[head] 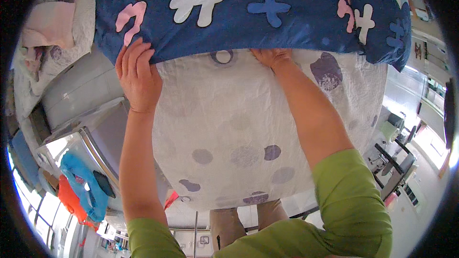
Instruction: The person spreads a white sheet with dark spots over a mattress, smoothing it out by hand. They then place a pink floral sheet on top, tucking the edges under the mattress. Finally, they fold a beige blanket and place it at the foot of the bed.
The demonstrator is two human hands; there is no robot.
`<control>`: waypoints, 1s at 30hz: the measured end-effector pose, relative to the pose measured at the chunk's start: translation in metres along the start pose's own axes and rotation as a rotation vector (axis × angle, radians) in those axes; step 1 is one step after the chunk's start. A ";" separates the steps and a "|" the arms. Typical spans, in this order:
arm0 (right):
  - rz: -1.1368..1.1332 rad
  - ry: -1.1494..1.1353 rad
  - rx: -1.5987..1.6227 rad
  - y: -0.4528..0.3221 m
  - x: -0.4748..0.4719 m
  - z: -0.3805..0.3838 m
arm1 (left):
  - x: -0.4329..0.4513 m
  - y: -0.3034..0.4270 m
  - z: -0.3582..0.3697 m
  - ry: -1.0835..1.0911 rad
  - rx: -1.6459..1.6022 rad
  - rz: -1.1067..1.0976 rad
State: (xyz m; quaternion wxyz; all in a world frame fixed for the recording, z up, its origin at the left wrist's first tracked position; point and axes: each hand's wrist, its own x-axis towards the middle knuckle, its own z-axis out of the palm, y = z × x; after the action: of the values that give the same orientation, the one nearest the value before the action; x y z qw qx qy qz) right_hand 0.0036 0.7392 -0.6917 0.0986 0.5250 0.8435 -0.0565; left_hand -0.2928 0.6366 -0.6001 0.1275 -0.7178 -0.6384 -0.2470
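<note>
A dark blue printed cloth (pixel 229 37) with large pink, white and blue characters lies across the far part of a white sheet (pixel 229 114) with grey and purple dots. At the cloth's near left corner, the fingers of my left hand (pixel 140 75) curl over the hem; its thumb is hidden. My right hand (pixel 274 56) reaches under the near hem right of the middle, palm low against the white sheet. The cloth covers its fingers, so their grip cannot be seen. The hem bows slightly between my hands.
To the left stand a pink folded cloth (pixel 50 21) on a covered surface, and a glossy cabinet-like box (pixel 104 136) with blue plastic (pixel 84 186) and an orange-red bag (pixel 71 195). Metal-framed equipment (pixel 394 168) stands on the right. My legs (pixel 224 222) are by the sheet's near edge.
</note>
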 end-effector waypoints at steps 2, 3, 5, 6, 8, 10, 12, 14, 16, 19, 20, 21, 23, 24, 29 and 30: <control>-0.013 -0.021 0.118 -0.006 0.005 -0.006 | -0.019 0.002 -0.001 -0.141 0.077 -0.069; -0.074 -0.013 0.126 -0.006 0.007 -0.003 | -0.035 0.003 0.002 -0.214 0.116 -0.110; -0.138 0.052 0.065 -0.005 0.011 0.005 | -0.060 0.005 0.005 -0.230 0.157 -0.216; -0.134 0.104 -0.014 -0.003 0.009 0.010 | -0.069 0.011 0.004 -0.260 0.128 -0.284; -0.144 0.192 -0.052 0.004 0.003 0.019 | -0.079 0.021 0.010 -0.293 0.050 -0.299; -0.178 0.276 0.037 0.003 0.004 0.011 | -0.070 0.039 0.016 -0.293 -0.032 -0.195; -0.144 0.182 0.080 0.003 0.004 0.004 | -0.065 0.032 0.030 -0.464 0.109 -0.247; -0.130 0.140 0.109 0.005 0.003 0.004 | -0.060 0.017 0.053 -0.506 0.208 -0.264; -0.167 0.162 0.133 0.002 0.008 0.006 | -0.064 -0.016 0.077 -0.409 0.289 -0.273; -0.047 -0.033 0.128 -0.011 0.007 -0.012 | -0.082 -0.070 0.094 -0.212 0.153 -0.491; -0.047 -0.035 0.125 -0.009 0.009 -0.010 | -0.081 -0.079 0.094 -0.186 0.135 -0.502; -0.045 -0.039 0.121 -0.005 0.009 -0.004 | -0.080 -0.084 0.096 -0.173 0.128 -0.496; -0.046 -0.027 0.141 -0.002 0.009 0.003 | -0.075 -0.091 0.094 -0.162 0.118 -0.426; -0.049 -0.015 0.157 -0.002 0.008 0.004 | -0.071 -0.089 0.092 -0.155 0.106 -0.385; -0.063 0.036 0.124 0.008 -0.002 -0.003 | -0.066 0.015 0.051 -0.797 0.523 -0.513; -0.070 0.071 0.138 0.004 -0.001 -0.003 | -0.086 0.046 0.034 -0.629 0.370 -0.434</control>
State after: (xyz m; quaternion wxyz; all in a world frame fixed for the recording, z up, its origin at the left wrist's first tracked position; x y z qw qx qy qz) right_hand 0.0077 0.7408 -0.6888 0.0302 0.5023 0.8585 -0.0992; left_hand -0.2464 0.5735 -0.6669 -0.0021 -0.5722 -0.8160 0.0817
